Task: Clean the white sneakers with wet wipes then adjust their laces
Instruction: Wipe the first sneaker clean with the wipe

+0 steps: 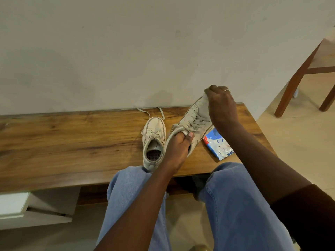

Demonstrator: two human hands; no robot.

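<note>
Wiping looks to be the step in hand: the left hand (178, 147) has its fingers wrapped around the heel end of one white sneaker (190, 120), holding it tilted with the toe raised toward the wall (126, 51). The right hand (220, 104) has its fingers curled over the toe, apparently bunched on a pale wipe (203, 104), though wipe and toe are hard to tell apart. To do this well, the heel grip should stay firm so the shoe does not twist, and the strokes should run from toe toward the eyelets, with the cloth folded to a fresh face as it soils. The second sneaker (154, 142) rests on the surface (72, 138) just left of the held one, its laces loose and trailing toward the back edge. The wet wipes pack (218, 145) lies under the right forearm, near the front edge and close to the right end of the surface, where a nudge could tip it off. Open room lies to the left; a wooden chair (299, 73) stands well apart on the right.
</note>
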